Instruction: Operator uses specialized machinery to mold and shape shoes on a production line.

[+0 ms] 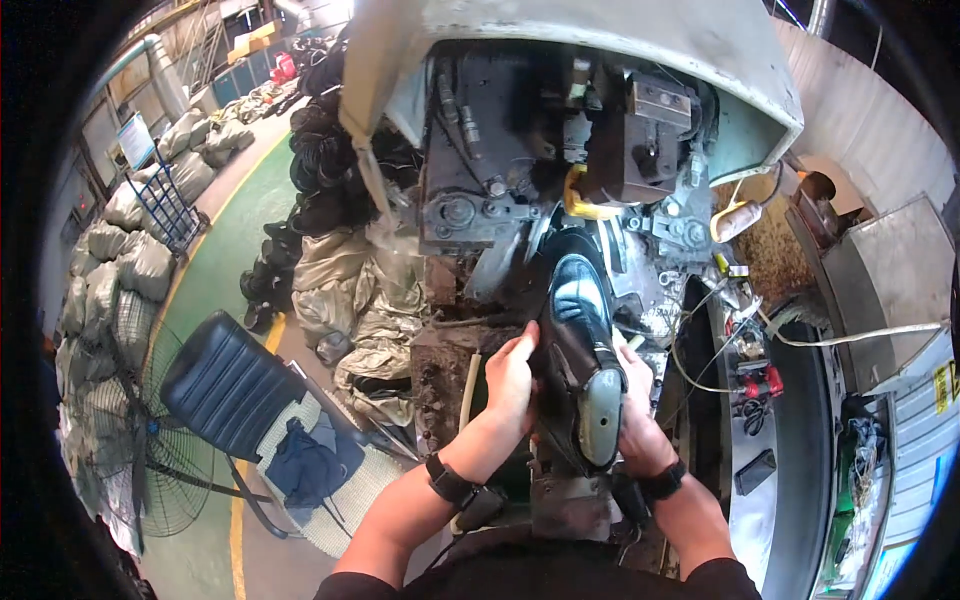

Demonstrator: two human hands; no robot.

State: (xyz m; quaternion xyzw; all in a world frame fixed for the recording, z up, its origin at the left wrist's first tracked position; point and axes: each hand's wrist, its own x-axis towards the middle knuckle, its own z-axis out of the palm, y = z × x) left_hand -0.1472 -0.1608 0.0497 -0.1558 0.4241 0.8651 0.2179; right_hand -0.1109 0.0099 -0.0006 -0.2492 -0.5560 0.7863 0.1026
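Between my two hands is a black shoe upper (559, 352) stretched over a grey shoe last (601, 420). Its toe end points away from me, toward the machine (640, 150), and bright light falls on its front part. My left hand (511, 378) grips the left side, thumb along the edge. On the opposite side, my right hand (640, 398) is wrapped round the upper near the last's heel end, which has a small hole. The fingers underneath are partly hidden. Just beyond the toe sits a yellow curved part (588, 196) of the machine.
A pale machine hood (600, 25) arches overhead. To the left stand a black padded chair (235, 385), a wire fan (160, 450) and a pile of dark shoes (318, 165). Cables and a red connector (762, 384) lie at right, beside a curved dark trough (808, 450).
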